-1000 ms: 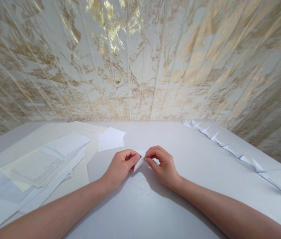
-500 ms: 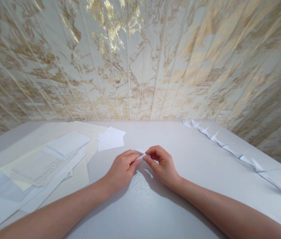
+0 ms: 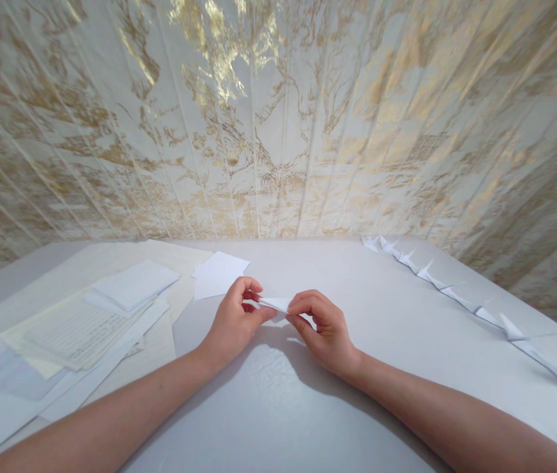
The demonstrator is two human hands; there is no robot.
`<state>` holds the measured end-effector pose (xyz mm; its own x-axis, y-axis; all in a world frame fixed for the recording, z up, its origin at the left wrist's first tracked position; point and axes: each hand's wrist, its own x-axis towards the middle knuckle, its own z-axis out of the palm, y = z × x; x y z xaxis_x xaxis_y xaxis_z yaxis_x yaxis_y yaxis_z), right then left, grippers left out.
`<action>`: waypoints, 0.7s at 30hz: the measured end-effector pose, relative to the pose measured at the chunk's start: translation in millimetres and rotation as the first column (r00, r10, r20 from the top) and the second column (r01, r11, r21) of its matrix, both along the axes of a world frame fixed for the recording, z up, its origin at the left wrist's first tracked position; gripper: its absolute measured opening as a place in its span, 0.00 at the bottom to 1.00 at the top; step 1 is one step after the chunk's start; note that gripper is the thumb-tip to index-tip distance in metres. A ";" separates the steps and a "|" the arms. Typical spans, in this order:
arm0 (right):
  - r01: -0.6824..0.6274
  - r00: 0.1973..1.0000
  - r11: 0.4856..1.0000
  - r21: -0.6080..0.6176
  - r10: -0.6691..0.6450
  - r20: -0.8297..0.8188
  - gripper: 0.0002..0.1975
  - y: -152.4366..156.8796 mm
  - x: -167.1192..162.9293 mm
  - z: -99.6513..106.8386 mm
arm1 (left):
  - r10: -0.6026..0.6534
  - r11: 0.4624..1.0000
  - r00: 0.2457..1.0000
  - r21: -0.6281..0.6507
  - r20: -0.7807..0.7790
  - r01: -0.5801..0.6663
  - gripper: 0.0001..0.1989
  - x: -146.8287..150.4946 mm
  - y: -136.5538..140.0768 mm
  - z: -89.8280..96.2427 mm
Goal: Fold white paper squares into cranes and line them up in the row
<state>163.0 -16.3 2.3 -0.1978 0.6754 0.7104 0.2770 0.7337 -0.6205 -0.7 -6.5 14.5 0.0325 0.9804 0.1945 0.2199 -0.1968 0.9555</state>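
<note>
A small piece of folded white paper (image 3: 274,303) is held just above the table, between my two hands. My left hand (image 3: 237,315) has its left end, thumb below and index finger raised and bent above. The right end is pinched between the thumb and fingers of my right hand (image 3: 322,328). Part of the paper is hidden behind the fingers, so its whole shape does not show. Beyond my left hand lie white paper pieces (image 3: 220,274).
Along the table's right edge runs a row of folded white paper cranes (image 3: 424,270). At left, stacked white sheets (image 3: 135,286) and a handwritten page (image 3: 74,338) lie on larger cream paper (image 3: 160,341). A gold-patterned wall covering (image 3: 278,131) rises behind the white table (image 3: 268,407).
My left hand has shifted slightly up and left, its index finger lifting off the paper. More of the folded paper now shows. My right hand keeps its pinch, almost in place.
</note>
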 end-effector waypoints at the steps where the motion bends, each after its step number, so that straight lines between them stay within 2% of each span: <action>1: -0.007 1.000 1.000 -0.007 0.007 0.002 0.05 -0.1 0.3 0.0 | -0.024 1.000 0.999 0.008 0.039 0.024 0.14 -0.4 0.5 -0.7; 3: -0.016 1.000 0.999 -0.048 0.017 0.011 0.04 -0.2 0.5 -0.4 | -0.099 0.994 0.994 0.051 0.048 0.096 0.10 -1.3 1.2 -1.9; 5: -0.001 0.999 0.995 -0.096 0.004 0.035 0.02 -0.2 0.6 -1.2 | -0.151 0.982 0.988 0.112 -0.013 0.152 0.04 -2.1 1.1 -2.5; 8: 0.037 0.995 0.993 -0.110 -0.027 0.095 0.01 -0.2 1.0 -2.5 | -0.168 0.969 0.979 0.165 -0.115 0.186 0.02 -2.3 0.1 -1.8; 16: 0.070 0.977 0.997 0.017 -0.072 0.200 0.04 0.1 2.6 -3.7 | -0.156 0.954 0.960 0.218 -0.231 0.208 0.02 -1.2 -3.4 0.9; 21: 0.097 0.986 0.995 -0.013 -0.094 0.140 0.05 -0.9 2.6 -2.7 | -0.091 0.957 0.983 0.258 -0.158 0.130 0.05 -2.3 -3.9 -0.9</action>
